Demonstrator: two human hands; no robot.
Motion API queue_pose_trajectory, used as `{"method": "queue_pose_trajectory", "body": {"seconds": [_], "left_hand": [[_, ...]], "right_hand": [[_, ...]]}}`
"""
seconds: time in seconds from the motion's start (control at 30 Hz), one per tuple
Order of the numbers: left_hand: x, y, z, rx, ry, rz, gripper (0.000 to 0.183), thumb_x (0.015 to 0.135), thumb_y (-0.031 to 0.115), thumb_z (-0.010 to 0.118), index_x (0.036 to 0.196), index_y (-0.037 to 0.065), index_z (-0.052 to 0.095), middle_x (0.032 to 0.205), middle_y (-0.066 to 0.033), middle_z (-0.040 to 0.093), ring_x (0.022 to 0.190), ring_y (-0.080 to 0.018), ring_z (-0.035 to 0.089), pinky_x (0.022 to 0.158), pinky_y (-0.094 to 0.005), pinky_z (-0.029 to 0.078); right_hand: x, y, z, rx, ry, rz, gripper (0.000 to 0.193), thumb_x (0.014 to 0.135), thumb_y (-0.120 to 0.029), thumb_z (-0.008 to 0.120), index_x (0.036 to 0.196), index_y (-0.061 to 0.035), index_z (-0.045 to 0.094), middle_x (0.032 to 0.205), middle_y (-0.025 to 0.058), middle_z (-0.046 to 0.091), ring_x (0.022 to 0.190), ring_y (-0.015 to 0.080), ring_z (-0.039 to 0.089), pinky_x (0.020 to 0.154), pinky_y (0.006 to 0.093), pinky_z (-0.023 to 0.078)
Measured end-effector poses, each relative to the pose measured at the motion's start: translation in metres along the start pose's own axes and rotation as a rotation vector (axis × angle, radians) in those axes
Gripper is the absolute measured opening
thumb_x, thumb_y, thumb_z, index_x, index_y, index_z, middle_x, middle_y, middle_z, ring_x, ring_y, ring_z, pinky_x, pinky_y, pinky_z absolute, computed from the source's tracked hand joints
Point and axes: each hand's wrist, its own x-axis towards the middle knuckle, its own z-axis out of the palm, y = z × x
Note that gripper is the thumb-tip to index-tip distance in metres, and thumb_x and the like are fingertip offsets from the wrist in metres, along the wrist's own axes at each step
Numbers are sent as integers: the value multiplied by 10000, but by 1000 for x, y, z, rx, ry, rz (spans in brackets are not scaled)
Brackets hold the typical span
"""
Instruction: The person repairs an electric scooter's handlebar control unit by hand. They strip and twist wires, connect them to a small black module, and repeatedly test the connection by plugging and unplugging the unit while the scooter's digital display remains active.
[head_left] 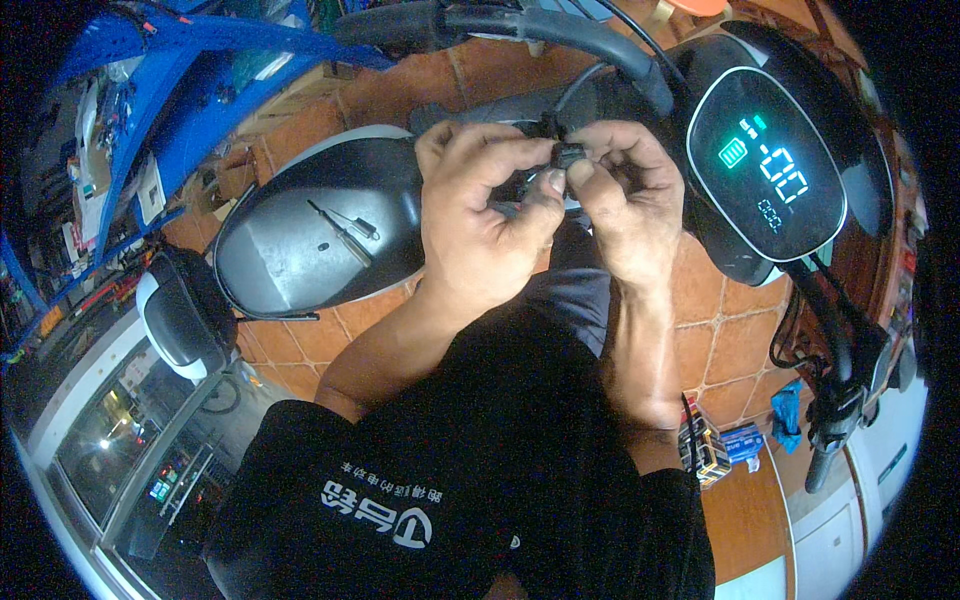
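Note:
My left hand (pixel 485 215) and my right hand (pixel 632 200) meet above the front of an electric scooter's seat (pixel 290 265). Between their fingertips is a small black part (pixel 568 154) that looks like a plug connector; its finer details are too small to tell. The thumb and fingers of both hands are pinched on it. A dark bit just above it may be its cable. On the seat lies a slim pen-like tool (pixel 340 235), with a small black piece on a thin wire beside it.
To the right, the scooter's lit display (pixel 770 165) faces up. A handlebar (pixel 500 22) arches across the top, and a grip (pixel 822 450) hangs lower right. Blue shelving (pixel 150 130) full of parts stands at the left. Small boxes (pixel 742 442) sit at the lower right, above brown floor tiles (pixel 715 350).

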Motion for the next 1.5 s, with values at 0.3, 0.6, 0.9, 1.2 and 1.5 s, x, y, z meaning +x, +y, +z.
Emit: {"method": "queue_pose_trajectory", "body": {"seconds": [0.3, 0.6, 0.9, 1.2, 1.5], "left_hand": [[5, -8, 0, -124, -41, 26, 267, 704, 129, 754, 958, 88, 682, 924, -85, 650, 938, -293, 564, 889, -420, 405], [18, -16, -5, -75, -133, 289, 300, 726, 89, 761, 1008, 20, 688, 992, -132, 673, 945, -272, 631, 847, -361, 495], [24, -9, -10, -160, -209, 196, 242, 749, 67, 746, 980, 15, 695, 958, -133, 676, 872, -244, 652, 776, -322, 517], [17, -8, -4, -183, -136, 133, 170, 780, 57, 721, 938, 7, 682, 939, -128, 675, 872, -239, 647, 773, -323, 514], [16, -11, 1, -195, -130, 193, 223, 722, 0, 722, 935, 24, 659, 908, -122, 649, 807, -258, 646, 696, -324, 518]], "right_hand": [[5, -14, -13, -112, -98, 25, 174, 823, 54, 627, 991, 38, 669, 758, -8, 613, 680, 38, 533, 603, 190, 438], [9, -9, -18, -76, -108, 75, 111, 838, 17, 628, 940, 31, 671, 711, -8, 614, 610, 39, 527, 544, 191, 425], [11, -12, -20, -78, -125, 103, 97, 826, -2, 664, 918, 24, 675, 700, 0, 621, 595, 38, 530, 523, 184, 410], [13, -19, -17, -148, -135, 173, 110, 827, 4, 665, 933, 33, 660, 750, 15, 646, 635, 33, 553, 558, 186, 452], [8, -6, -12, -68, -51, 153, 52, 803, 23, 627, 846, 0, 612, 741, 11, 628, 653, 48, 550, 582, 200, 455]]}}
